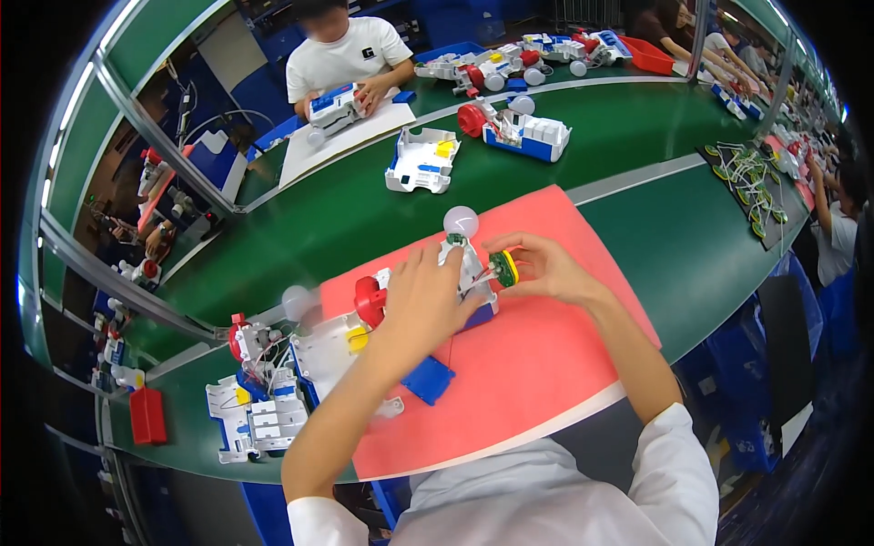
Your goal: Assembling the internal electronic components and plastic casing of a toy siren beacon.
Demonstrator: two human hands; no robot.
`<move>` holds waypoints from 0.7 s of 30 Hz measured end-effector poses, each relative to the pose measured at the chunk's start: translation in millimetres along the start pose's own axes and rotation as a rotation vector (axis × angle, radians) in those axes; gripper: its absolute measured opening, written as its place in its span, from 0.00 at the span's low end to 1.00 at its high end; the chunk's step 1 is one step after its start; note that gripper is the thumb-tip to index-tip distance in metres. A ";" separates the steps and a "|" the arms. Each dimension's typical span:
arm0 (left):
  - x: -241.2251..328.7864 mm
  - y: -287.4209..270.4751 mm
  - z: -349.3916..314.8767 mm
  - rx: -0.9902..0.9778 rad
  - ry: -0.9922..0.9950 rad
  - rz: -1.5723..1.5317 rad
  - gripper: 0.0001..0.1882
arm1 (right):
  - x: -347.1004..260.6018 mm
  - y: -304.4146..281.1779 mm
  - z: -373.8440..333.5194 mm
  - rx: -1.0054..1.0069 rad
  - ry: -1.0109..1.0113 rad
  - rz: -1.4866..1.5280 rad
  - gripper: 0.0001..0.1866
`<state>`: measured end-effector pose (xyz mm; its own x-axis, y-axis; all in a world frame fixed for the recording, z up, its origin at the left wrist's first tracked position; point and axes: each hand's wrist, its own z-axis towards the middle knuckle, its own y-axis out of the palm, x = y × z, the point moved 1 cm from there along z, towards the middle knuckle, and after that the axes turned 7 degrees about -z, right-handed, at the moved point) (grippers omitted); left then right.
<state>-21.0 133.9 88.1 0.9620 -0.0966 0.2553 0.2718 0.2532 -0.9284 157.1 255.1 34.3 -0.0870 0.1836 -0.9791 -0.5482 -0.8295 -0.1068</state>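
Note:
On the pink mat (555,346), an opened white and blue toy shell (481,314) lies with a red wheel-like part (369,301) and a pale ball (461,221) on it. My left hand (426,296) is closed over this shell, covering much of it. Between the thumb and fingers of my right hand (551,268) is a small round green circuit board with a yellow rim (503,268), held at the shell's right side. Thin wires run from the board toward the shell. A blue flat cover (428,379) rests on the mat below my left hand.
Left of the mat stand more opened toy shells (264,414) and a red bin (148,416). Across the green conveyor (300,246) a person (350,64) handles a similar toy. Half-shells (423,162) sit on the belt. Wired round boards (748,187) lie on a dark mat at right.

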 end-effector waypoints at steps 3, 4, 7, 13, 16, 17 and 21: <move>-23.9 13.2 20.3 -0.302 -0.099 -0.088 0.30 | 9.3 -2.6 1.3 -0.040 0.059 -0.017 0.29; -26.5 12.3 19.3 -0.267 -0.068 -0.112 0.31 | 10.0 -2.9 0.7 -0.039 0.061 -0.011 0.29; -33.3 8.7 13.9 -0.249 -0.038 -0.131 0.32 | 6.6 -5.4 -2.5 -0.079 0.047 -0.027 0.26; -49.6 1.3 19.9 -0.434 -0.060 -0.196 0.37 | -1.6 -0.4 -2.4 -0.030 0.091 0.039 0.23; -46.8 5.2 23.8 -0.451 -0.053 -0.202 0.38 | 14.8 -15.2 -6.3 -0.173 -0.049 -0.272 0.22; -44.7 7.0 25.1 -0.463 -0.073 -0.184 0.39 | 17.0 -18.0 -8.7 -0.194 -0.041 -0.414 0.21; -38.1 16.3 21.9 -0.404 -0.070 -0.159 0.39 | 12.7 -22.4 -12.9 -0.150 0.020 -0.513 0.21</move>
<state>-52.6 162.7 69.1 0.9124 -0.0354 0.4079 0.3979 -0.1574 -0.9038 179.0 269.2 22.1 0.1781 0.5766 -0.7974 -0.3914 -0.7020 -0.5950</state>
